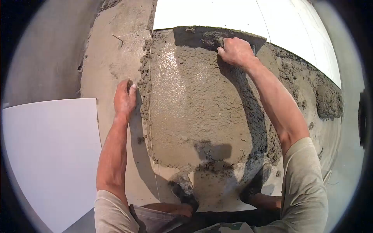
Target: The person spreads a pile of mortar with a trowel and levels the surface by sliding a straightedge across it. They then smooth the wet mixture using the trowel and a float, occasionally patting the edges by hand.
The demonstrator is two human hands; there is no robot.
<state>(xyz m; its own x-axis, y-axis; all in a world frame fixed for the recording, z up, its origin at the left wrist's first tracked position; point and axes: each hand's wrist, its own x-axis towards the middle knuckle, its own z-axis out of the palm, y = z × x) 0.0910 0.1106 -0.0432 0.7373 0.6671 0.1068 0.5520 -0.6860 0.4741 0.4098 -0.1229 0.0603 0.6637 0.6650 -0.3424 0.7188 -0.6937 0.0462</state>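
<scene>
My right hand [236, 52] is closed round the handle of a long, mortar-smeared trowel [184, 38]. The trowel's blade lies along the far edge of a bed of wet grey mortar [198, 101], beside white tiles. Over the bare floor strip left of the mortar, my left hand [125, 99] is curled. Something dark shows between its thumb and fingers, too small to make out. A thin string [152, 155] runs along the mortar's left edge.
Laid white tiles [210, 13] border the mortar at the top and right. Another large white tile [50, 143] lies at lower left. A mortar heap [328, 101] sits at right, and a nail-like pin [117, 38] stands at upper left. My shoes are at the near edge.
</scene>
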